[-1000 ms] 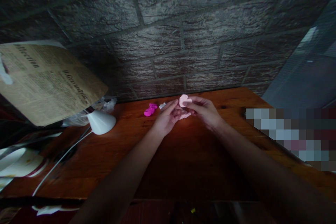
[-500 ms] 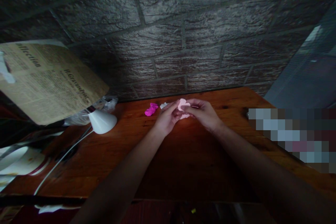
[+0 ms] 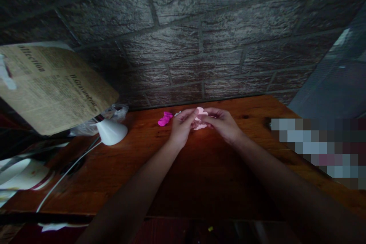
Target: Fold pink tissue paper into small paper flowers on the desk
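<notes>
A pale pink, soft-looking piece like modelling clay (image 3: 201, 111) is pinched between both hands above the wooden table. My left hand (image 3: 182, 126) grips its left side, thumb on top and fingers curled behind. From the right, my right hand (image 3: 223, 122) closes thumb and fingers on the same piece. More pale pink material (image 3: 199, 126) shows just below the fingers; whether it joins the held piece I cannot tell. A bright magenta lump (image 3: 165, 119) lies on the table left of my left hand. Beside it, a small white piece (image 3: 177, 113) is mostly hidden behind that hand.
On the left stands a lamp with a white cone base (image 3: 112, 132), a newsprint-patterned shade (image 3: 57, 87) and a white cord (image 3: 65, 171). A white paper cup (image 3: 25, 174) lies at the table's left. The brick wall (image 3: 183, 72) borders the wooden table (image 3: 128, 167) behind.
My left hand has turned slightly and shifted a little right, its thumb now pressing on the pale pink piece. More of the white piece is covered. My right hand is nearly still.
</notes>
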`<state>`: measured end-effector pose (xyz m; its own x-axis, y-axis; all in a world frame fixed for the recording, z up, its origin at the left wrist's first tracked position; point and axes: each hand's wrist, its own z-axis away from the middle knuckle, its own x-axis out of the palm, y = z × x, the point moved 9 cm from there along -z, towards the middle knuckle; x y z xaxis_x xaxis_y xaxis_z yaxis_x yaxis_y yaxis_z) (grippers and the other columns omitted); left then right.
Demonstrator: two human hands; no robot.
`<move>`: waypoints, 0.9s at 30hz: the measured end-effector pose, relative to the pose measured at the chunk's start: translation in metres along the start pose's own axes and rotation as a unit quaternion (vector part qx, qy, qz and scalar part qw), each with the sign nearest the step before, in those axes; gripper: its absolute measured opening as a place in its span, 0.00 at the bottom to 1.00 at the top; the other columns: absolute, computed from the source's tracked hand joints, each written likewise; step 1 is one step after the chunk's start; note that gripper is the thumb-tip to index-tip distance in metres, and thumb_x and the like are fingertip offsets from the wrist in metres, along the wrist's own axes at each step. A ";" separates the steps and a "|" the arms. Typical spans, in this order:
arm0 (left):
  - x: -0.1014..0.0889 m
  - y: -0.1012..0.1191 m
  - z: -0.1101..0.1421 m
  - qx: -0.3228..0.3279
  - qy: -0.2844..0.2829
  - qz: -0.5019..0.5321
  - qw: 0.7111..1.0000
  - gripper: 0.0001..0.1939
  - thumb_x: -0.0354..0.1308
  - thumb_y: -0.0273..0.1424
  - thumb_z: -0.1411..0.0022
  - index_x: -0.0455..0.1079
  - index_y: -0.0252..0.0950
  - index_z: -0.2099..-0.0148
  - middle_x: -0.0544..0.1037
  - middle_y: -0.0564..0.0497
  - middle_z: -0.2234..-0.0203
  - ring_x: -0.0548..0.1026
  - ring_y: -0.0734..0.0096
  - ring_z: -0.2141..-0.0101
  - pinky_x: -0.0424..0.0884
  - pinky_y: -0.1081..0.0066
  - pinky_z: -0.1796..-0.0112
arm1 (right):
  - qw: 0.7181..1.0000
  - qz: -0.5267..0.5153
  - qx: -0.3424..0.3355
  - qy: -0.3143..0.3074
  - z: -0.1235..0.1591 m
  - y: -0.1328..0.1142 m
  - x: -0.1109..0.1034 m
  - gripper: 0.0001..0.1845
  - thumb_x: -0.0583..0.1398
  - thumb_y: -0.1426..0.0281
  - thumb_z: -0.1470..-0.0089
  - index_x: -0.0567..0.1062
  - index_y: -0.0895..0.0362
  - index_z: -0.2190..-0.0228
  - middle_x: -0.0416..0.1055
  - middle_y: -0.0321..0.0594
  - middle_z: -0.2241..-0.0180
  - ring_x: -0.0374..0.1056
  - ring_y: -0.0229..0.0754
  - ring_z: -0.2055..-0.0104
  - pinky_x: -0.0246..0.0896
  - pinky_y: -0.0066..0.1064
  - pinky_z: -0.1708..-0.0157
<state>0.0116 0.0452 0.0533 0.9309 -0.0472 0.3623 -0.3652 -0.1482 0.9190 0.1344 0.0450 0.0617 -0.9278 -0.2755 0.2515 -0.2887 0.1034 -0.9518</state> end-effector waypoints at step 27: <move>-0.001 -0.002 0.001 0.002 0.002 -0.057 0.998 0.17 0.74 0.42 0.52 0.80 0.37 0.64 0.80 0.52 0.74 0.72 0.77 0.76 0.65 0.75 0.73 | 0.998 0.036 -0.034 0.048 -0.001 -0.009 -0.012 0.21 0.72 0.53 0.59 0.80 0.57 0.70 0.73 0.35 0.75 0.65 0.35 0.75 0.63 0.31 0.70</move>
<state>0.0115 0.0447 0.0508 0.9665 -0.0260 0.2555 -0.2564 -0.1561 0.9539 0.1476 0.0486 0.0674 -0.9644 -0.1715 0.2012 -0.2321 0.1855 -0.9548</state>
